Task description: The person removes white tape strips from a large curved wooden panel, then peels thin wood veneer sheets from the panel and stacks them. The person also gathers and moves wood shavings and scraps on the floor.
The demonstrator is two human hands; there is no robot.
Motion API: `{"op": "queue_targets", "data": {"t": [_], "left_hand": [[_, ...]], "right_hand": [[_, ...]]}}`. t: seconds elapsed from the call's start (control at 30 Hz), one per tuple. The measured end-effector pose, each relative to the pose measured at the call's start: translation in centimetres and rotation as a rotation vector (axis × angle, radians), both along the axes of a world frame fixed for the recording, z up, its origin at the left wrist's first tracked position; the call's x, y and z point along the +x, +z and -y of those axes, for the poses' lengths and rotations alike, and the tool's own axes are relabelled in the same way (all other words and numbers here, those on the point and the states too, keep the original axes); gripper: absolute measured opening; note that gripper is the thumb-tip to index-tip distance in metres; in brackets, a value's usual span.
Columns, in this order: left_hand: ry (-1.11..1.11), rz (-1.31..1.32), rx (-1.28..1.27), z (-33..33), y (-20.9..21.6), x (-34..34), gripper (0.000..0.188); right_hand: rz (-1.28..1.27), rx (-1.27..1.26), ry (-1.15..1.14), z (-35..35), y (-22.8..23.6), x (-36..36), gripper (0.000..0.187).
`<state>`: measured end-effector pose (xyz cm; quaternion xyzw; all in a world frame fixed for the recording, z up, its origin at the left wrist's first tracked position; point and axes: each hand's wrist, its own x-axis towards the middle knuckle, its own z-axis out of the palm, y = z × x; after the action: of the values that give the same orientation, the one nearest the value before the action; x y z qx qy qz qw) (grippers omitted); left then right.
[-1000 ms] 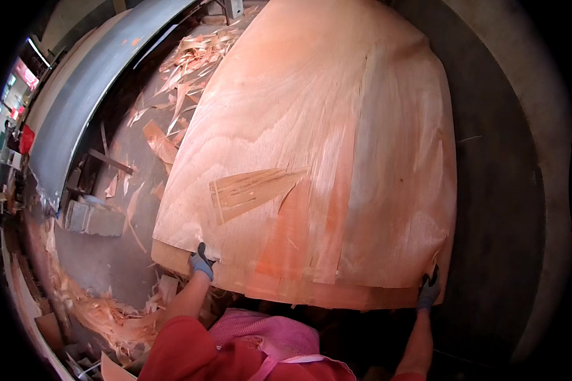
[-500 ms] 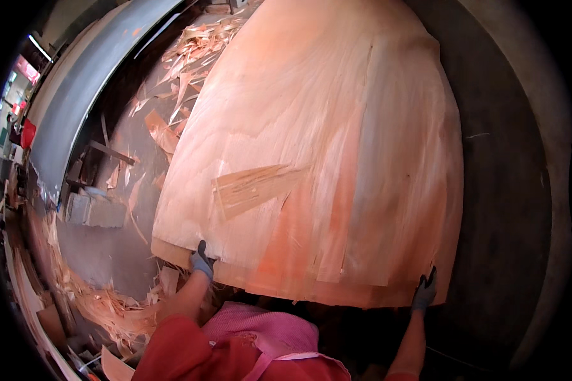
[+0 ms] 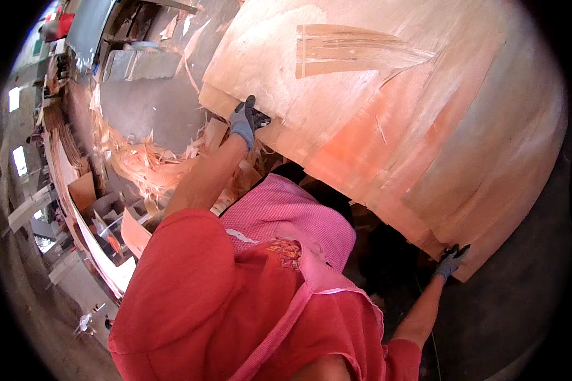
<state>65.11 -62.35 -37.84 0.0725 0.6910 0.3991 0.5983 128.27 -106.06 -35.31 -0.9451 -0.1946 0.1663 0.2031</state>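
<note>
A large wood veneer sheet (image 3: 388, 108) spreads out in front of me, pale with orange and brownish streaks. On its top lies a small tapered veneer piece (image 3: 356, 51) with a cracked grain. My left hand (image 3: 243, 120), in a grey and black glove, grips the near edge at the left, thumb on top and fingers out of sight underneath. Beside that thumb a dark notch breaks the edge. My right hand (image 3: 451, 261), gloved alike, holds the near edge close to the right corner, its fingers partly hidden.
Veneer scraps (image 3: 149, 162) lie heaped on the floor at the left. Beyond them rest grey blocks (image 3: 140, 65). Stacked veneer sheets (image 3: 60, 149) stand at the far left, and a grey metal panel (image 3: 90, 28) rises at the upper left.
My view has swung left and downward, so the sheet appears tilted and farther to the upper right. Both hands keep hold of its near edge.
</note>
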Motion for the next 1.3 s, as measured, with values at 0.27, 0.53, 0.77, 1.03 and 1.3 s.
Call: {"op": "queue_targets", "data": {"t": [0.27, 0.53, 0.77, 1.03, 1.3], "left_hand": [[-0.019, -0.186, 0.099, 0.9, 0.5, 0.4, 0.022], [-0.09, -0.258, 0.07, 1.3, 3.0, 1.5, 0.021], [0.017, -0.304, 0.001, 2.3, -0.6, -0.3, 0.026], [-0.103, -0.147, -0.213, 1.0, -1.6, 1.9, 0.026], [0.013, 0.024, -0.165, 2.4, -4.7, -4.7, 0.018]], "right_hand": [[-0.077, -0.044, -0.065, -1.7, 2.0, -0.1, 0.053], [-0.043, -0.068, -0.016, 1.6, -0.5, 1.8, 0.054], [-0.011, -0.348, -0.016, 0.8, 0.9, 2.0, 0.055], [-0.123, -0.07, -0.165, 0.7, 2.7, 1.0, 0.063], [0.073, -0.321, -0.304, 3.2, 4.2, -4.0, 0.062]]}}
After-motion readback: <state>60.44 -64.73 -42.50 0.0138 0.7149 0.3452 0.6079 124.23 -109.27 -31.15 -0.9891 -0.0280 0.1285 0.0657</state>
